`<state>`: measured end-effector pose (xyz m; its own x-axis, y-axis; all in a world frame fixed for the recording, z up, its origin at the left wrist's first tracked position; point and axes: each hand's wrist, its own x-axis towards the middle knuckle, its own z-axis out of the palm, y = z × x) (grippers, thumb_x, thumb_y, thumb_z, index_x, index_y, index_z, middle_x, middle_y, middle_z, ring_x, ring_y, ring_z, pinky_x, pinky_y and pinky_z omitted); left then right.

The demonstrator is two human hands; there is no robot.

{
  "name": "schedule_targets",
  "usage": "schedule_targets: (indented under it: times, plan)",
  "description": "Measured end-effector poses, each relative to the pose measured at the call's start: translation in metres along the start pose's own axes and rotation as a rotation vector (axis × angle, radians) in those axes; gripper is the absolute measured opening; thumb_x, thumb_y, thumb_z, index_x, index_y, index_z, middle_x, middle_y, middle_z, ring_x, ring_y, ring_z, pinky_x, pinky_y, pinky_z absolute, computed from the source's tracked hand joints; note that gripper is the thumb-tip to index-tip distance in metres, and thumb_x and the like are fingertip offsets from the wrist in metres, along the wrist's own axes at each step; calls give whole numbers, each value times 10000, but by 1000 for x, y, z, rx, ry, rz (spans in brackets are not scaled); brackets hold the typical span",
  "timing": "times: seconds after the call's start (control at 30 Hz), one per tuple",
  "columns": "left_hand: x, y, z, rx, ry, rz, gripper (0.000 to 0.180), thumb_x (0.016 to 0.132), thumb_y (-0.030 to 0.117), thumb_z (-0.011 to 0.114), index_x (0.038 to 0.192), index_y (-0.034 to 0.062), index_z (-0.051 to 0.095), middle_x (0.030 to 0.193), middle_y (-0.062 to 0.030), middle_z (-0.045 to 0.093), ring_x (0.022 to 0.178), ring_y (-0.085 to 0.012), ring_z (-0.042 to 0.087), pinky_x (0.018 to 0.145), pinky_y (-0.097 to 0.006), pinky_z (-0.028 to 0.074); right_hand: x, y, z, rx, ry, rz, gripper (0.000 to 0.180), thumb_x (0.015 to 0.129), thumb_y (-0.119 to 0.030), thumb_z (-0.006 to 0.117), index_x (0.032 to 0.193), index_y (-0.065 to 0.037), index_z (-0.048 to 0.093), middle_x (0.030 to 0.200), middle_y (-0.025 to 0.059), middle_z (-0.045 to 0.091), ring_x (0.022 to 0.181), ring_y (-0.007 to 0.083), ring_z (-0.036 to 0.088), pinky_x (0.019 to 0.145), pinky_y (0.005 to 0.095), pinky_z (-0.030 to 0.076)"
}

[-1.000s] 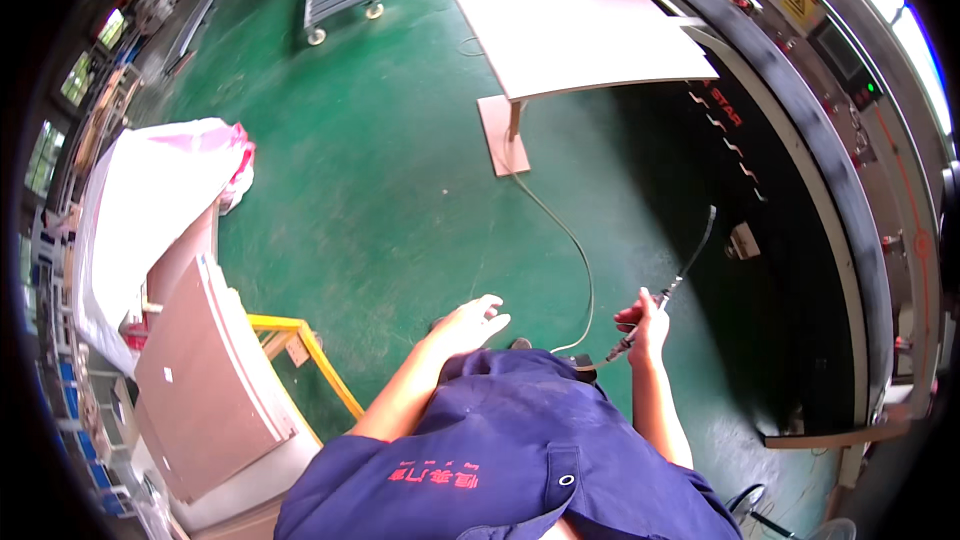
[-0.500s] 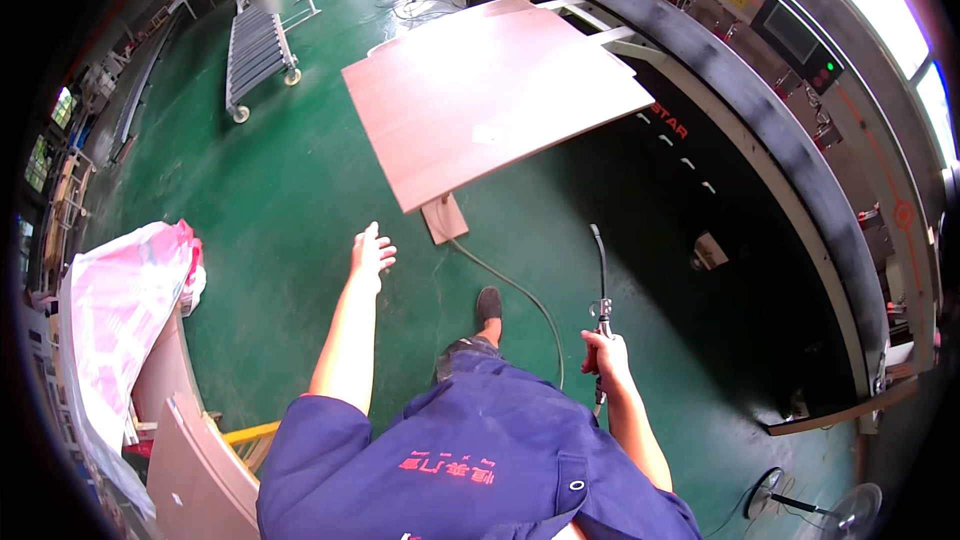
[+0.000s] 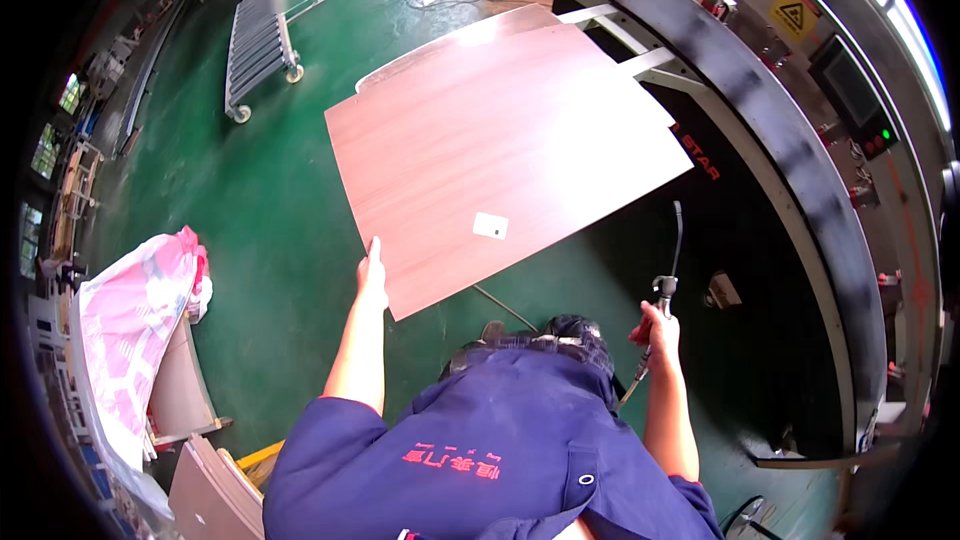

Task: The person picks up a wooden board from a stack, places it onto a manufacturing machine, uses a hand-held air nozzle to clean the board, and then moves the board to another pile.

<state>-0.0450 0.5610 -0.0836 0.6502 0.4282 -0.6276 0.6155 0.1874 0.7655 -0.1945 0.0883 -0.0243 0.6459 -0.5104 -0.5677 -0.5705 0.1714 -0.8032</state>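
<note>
Left arm is stretched forward and nearly straight, bare forearm rising from the blue work shirt [image 3: 500, 440]. Left hand [image 3: 373, 275] sits at the near left edge of the wood-grain panel [image 3: 500, 150], close to its near corner; fingers point up along the edge, hand flat rather than clenched. It touches the edge; can't tell whether the fingers wrap under it.

Right arm is bent, elbow low by the person's side, forearm angled up and forward. Right hand [image 3: 660, 325] is curled tight around the grip of an air blow gun [image 3: 668, 260], whose thin dark nozzle points up and away from the person. A hose trails down from the grip past the wrist.

The panel is large and reddish-brown with a small white sticker [image 3: 490, 226] near its near edge. It lies flat and raised above the green floor [image 3: 260, 200], its far right side resting on the white arms of the machine frame [image 3: 640, 45]. The gun is just off the panel's right near edge, not touching it.

Left of the person: stacked boards under a pink-and-white sheet [image 3: 135, 325]. A roller conveyor trolley [image 3: 255, 40] stands well beyond the panel.
</note>
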Motion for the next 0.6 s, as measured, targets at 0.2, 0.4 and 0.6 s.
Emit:
schedule_targets:
  times: [0.2,0.4,0.6]
  plan:
    - [4,-4,-1,59,75,150,758,879,569,522,1341,-27,434,1397,-132,440,1295,-225,391,1059,-386,299,136,-65,-11,89,122,-224,301,812,-274,681,625,-91,532,571,16,537,508,121,500,486,267,397]
    - [-42,7,13,151,240,31,892,823,677,502,1304,-73,455,1367,-197,459,1286,-269,415,1055,-392,316,274,-178,-11,-15,134,-463,300,826,-220,666,625,-91,485,531,-10,468,441,102,445,446,269,353]
    - [-35,-27,3,265,482,-54,882,831,679,482,1233,-105,507,1313,-229,502,1243,-303,464,1027,-414,356,363,-210,-10,-223,-133,-302,291,792,-255,683,619,-67,544,544,7,511,454,115,479,448,276,378]
